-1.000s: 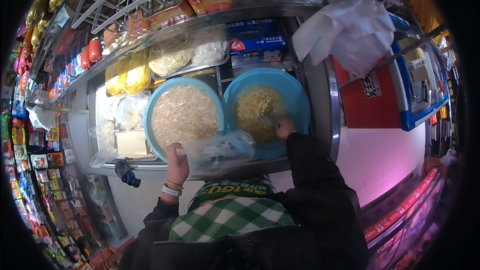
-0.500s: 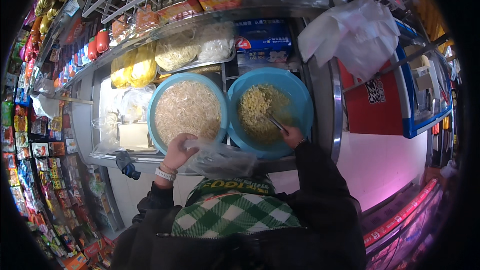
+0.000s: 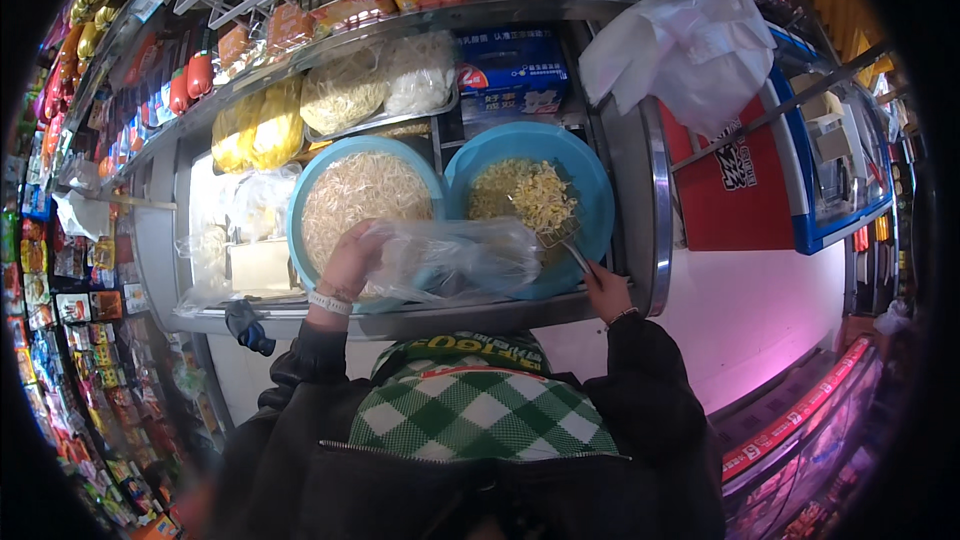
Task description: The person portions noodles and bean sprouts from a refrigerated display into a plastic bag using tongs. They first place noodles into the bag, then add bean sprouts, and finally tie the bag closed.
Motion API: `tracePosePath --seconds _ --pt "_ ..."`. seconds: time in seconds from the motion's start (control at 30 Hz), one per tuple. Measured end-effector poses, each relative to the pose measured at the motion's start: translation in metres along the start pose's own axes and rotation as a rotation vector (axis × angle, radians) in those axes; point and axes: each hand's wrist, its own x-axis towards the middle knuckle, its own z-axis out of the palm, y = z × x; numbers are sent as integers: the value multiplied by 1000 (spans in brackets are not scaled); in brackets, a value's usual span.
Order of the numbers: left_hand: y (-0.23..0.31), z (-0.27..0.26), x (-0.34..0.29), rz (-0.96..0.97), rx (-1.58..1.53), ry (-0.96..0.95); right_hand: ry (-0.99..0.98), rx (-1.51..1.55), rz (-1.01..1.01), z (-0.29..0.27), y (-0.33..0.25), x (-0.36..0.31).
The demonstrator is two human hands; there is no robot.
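Note:
My left hand [image 3: 347,258] grips the edge of a clear plastic bag [image 3: 455,258], which stretches right across the front of both basins. In my right hand [image 3: 606,294] is the metal handle of a skimmer [image 3: 577,257]. Its scoop carries a heap of yellow-headed bean sprouts [image 3: 543,197] over the right blue basin [image 3: 602,190]. More yellowish sprouts [image 3: 492,188] lie in that basin, in what looks like water. The left blue basin [image 3: 296,223] is full of thin pale bean sprouts [image 3: 362,195]; my left hand is over its front edge.
Behind the basins stand bagged noodle-like food [image 3: 345,90], yellow bags [image 3: 258,130] and a blue carton [image 3: 510,75]. White plastic bags [image 3: 680,55] hang at the back right. A metal counter edge [image 3: 480,320] runs in front of me. Packaged goods [image 3: 75,310] line the left.
The skimmer has come up with a heap of sprouts and moved toward the right. My left hand has raised the plastic bag and spread it over the basins' front.

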Motion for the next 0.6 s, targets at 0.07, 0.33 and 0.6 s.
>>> tracePosePath --seconds 0.07,0.33,0.6 --pt "-7 -1 4 -14 38 -12 28 -19 22 -4 -1 -6" --pt "-66 13 42 -63 565 201 81 -17 -54 -50 -24 -29" --pt "-71 18 98 -25 924 -42 -136 -55 -173 -48 -63 -54"
